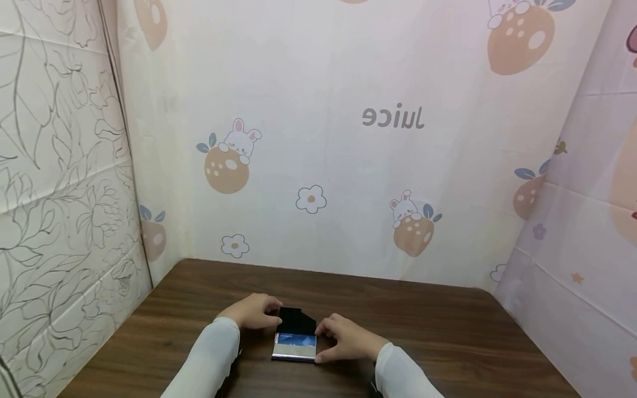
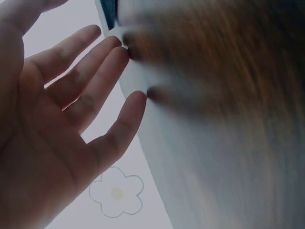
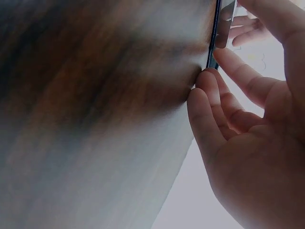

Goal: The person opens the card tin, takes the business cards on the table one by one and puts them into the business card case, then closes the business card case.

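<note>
A small card case [image 1: 294, 349] lies unfolded on the table, its black lid [image 1: 293, 320] laid back toward the far side. Its near half is silver, with a blue-and-pale card face showing. My right hand [image 1: 350, 340] holds the case's right side, thumb at the near corner and index finger farther back by the fold. In the right wrist view, the other fingertips of that hand rest on the tabletop beside the case edge [image 3: 213, 38]. My left hand [image 1: 255, 312] has loosely bent fingers by the lid's left edge; its fingertips touch the wood in the left wrist view.
The dark wooden table [image 1: 423, 326] has rounded far corners. A pale printed curtain [image 1: 308, 149] with fruit, rabbits and flowers hangs behind it. A line-drawn floral sheet [image 1: 59, 182] stands on the left, another printed sheet [image 1: 567, 260] on the right.
</note>
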Motion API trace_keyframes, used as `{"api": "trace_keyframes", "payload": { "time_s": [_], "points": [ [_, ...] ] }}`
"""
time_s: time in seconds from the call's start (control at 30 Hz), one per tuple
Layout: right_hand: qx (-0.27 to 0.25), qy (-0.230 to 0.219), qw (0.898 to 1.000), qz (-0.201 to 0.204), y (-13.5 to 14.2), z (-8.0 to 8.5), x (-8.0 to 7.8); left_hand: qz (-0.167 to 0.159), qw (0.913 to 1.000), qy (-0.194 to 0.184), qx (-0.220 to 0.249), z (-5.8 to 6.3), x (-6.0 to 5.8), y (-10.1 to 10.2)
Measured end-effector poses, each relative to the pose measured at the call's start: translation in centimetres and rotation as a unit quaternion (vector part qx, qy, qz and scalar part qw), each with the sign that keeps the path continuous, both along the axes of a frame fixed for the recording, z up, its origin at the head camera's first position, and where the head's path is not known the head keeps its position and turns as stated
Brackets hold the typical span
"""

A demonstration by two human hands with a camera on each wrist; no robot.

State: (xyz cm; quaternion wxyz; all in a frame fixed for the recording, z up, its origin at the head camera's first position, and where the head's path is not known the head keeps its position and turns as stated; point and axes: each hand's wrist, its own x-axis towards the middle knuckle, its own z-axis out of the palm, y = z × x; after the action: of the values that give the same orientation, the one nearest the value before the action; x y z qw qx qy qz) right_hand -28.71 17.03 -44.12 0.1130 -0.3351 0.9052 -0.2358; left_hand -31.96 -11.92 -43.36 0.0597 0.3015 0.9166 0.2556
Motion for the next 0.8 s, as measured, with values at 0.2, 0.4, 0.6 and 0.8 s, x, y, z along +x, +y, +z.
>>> {"api": "trace_keyframes", "payload": {
  "time_s": [0.2,0.4,0.6,0.8],
  "points": [
    [-0.003,-0.007,1.0,-0.001,0.1,0.2,0.1,0.03,0.9993,0.015,-0.014,-0.2,-0.6,0.7],
    [0.001,-0.016,1.0,0.002,0.0,0.1,0.2,0.049,0.9981,0.023,-0.03,-0.2,-0.9,1.1],
    [0.007,-0.011,1.0,-0.001,-0.3,0.3,0.3,0.057,0.9977,0.023,-0.027,-0.2,-0.8,1.3],
    [0.014,-0.009,1.0,-0.008,-0.4,0.1,0.4,0.064,0.9974,0.021,-0.027,-0.4,-0.8,1.3]
  ]
}}
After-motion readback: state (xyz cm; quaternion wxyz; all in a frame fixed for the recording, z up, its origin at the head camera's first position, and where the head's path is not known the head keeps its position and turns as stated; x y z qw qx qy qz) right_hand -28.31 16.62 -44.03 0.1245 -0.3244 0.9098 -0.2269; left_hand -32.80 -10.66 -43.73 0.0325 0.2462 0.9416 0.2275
